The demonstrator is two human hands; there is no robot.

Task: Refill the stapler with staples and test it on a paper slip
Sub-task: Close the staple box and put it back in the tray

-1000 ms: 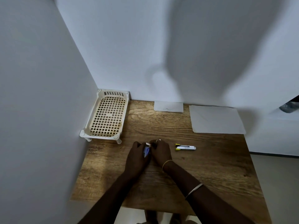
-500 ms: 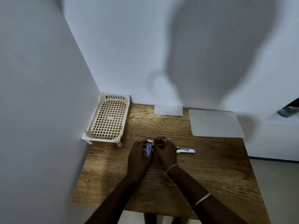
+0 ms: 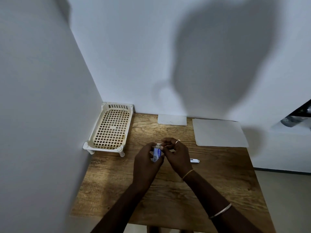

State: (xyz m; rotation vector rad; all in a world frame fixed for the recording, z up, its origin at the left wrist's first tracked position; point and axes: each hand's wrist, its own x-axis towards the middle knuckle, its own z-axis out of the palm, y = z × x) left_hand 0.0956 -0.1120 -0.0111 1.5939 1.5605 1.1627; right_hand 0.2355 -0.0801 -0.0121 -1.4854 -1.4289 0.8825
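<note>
My left hand holds a small blue and white staple box upright above the middle of the wooden table. My right hand is against it, with its fingertips pinching at the box's open top end. What the fingertips grip there is too small to make out. The white stapler lies on the table behind my right hand, and only its right end shows. A small white paper slip lies flat at the back edge by the wall.
A cream plastic lattice tray on short feet stands in the back left corner. A larger white sheet lies at the back right. Walls close the left and far sides; the table's right edge drops to the floor.
Both hands have risen slightly with the box, which shows more between them. My right hand now covers most of the stapler, which lay fully in view before.
</note>
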